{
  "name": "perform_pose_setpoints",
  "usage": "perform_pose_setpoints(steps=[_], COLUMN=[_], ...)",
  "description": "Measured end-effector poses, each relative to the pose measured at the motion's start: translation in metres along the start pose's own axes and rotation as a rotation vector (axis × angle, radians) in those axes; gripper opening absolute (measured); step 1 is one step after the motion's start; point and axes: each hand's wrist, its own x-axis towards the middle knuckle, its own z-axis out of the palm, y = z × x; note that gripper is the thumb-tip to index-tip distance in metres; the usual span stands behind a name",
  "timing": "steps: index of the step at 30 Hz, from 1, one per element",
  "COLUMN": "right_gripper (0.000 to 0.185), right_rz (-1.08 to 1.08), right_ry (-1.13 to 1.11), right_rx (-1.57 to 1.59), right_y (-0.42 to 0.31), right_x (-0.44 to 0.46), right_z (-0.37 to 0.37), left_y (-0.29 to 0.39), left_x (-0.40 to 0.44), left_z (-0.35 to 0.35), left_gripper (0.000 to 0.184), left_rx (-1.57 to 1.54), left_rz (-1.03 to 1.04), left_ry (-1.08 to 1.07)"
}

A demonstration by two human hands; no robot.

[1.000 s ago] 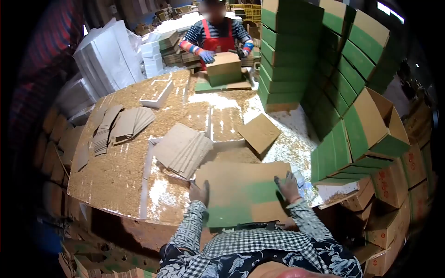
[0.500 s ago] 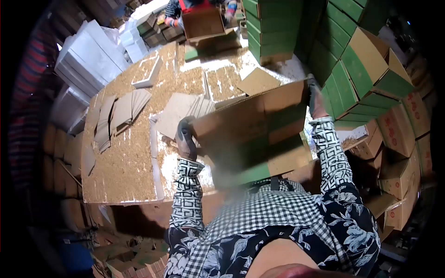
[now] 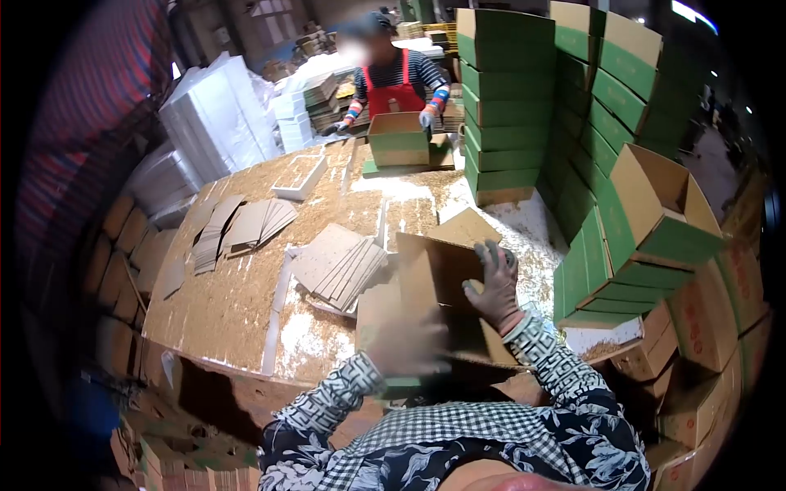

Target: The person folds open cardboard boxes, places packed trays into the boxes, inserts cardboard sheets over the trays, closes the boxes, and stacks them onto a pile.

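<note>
A partly opened green and brown cardboard box (image 3: 416, 274) is in front of me at the near table edge. My right hand (image 3: 496, 288), in a grey glove, lies against the box's right side with fingers and thumb spread. My left hand (image 3: 405, 342), also gloved, is at the box's left side, over a flap. Motion smears its fingers, so their grip is unclear. Just left of the box is a fanned stack of flat cardboard sheets (image 3: 340, 263).
More cardboard sheets (image 3: 258, 223) and a white foam tray (image 3: 300, 177) lie on the sawdust-strewn table (image 3: 221, 319). Across it, a person in a red apron (image 3: 391, 94) handles another box (image 3: 399, 141). Green boxes (image 3: 508, 106) stand stacked at right, with an open box (image 3: 659, 209) nearer.
The flattened box that both hands held up by its ends is now lower and opened out. My right hand shifted left and down, my left hand right and down. The view has tilted up.
</note>
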Motion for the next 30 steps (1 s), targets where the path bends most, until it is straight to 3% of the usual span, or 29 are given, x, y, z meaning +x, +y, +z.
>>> perform_pose_setpoints(steps=[2,8,10,11,13,16,18,19,20,22,23,24,26,27,28,29,30], right_gripper=[0.079,0.078,0.078,0.077,0.076,0.065,0.055,0.051,0.048,0.067,0.076,0.076,0.079,0.088,0.090,0.087,0.074], right_rz=[0.055,-0.097,-0.119,-0.105,-0.170,-0.203,-0.187,-0.179,-0.144,-0.578,-0.806,-0.804,-0.907,-0.971,-0.820,-0.704,-0.389], right_ry=[0.026,0.071,0.059,0.066,-0.067,-0.154,-0.178,-0.290,-0.406,-0.602,-0.650,-0.719,-0.637,-0.483,-0.596,-0.545,-0.487], right_rx=[-0.193,-0.080,-0.118,-0.083,-0.059,0.187,0.441,0.709,0.972,0.580,0.431,0.357,0.248,0.177,0.301,0.518,0.788], right_y=[-0.004,0.019,0.017,0.021,0.031,0.035,0.029,0.029,0.029,0.043,0.050,0.057,0.076,0.085,0.075,0.079,0.080], right_x=[-0.008,0.006,0.004,0.009,0.018,0.034,0.038,0.022,0.006,-0.056,-0.087,-0.096,-0.077,-0.065,-0.038,-0.018,-0.016], right_z=[0.010,0.019,0.021,0.024,0.030,0.015,0.004,-0.011,-0.026,-0.034,-0.039,-0.047,-0.038,-0.021,-0.039,-0.036,-0.031], left_y=[0.014,-0.008,-0.026,-0.043,-0.021,-0.005,-0.015,-0.007,-0.025,-0.070,-0.032,-0.041,-0.072,-0.090,-0.107,-0.070,-0.060], left_x=[-0.009,0.034,0.030,0.039,0.022,0.006,-0.003,-0.007,-0.017,-0.047,-0.036,-0.050,-0.086,-0.096,-0.106,-0.090,-0.080], left_z=[-0.007,-0.044,-0.032,-0.019,0.013,0.012,-0.006,-0.013,0.019,0.087,0.047,0.063,0.111,0.120,0.129,0.091,0.070], left_gripper=[0.069,0.080,0.079,0.081,0.088,0.089,0.098,0.098,0.105,0.114,0.115,0.101,0.077,0.073,0.070,0.070,0.070], left_rx=[-0.021,-0.231,0.206,-0.532,-0.479,-0.209,-0.612,0.055,0.109,-0.724,-1.256,-1.290,-1.494,-1.020,-0.532,-1.348,-1.461], left_rz=[0.043,-0.030,0.042,-0.082,-0.108,-0.020,-0.441,-0.534,-0.641,-0.777,-0.726,-0.739,-0.793,-0.633,-0.451,-0.328,-0.299], left_ry=[-0.178,-0.624,-0.130,-0.545,-0.790,-0.372,-0.103,0.043,0.203,0.432,0.535,0.498,0.405,0.166,0.037,0.299,0.422])
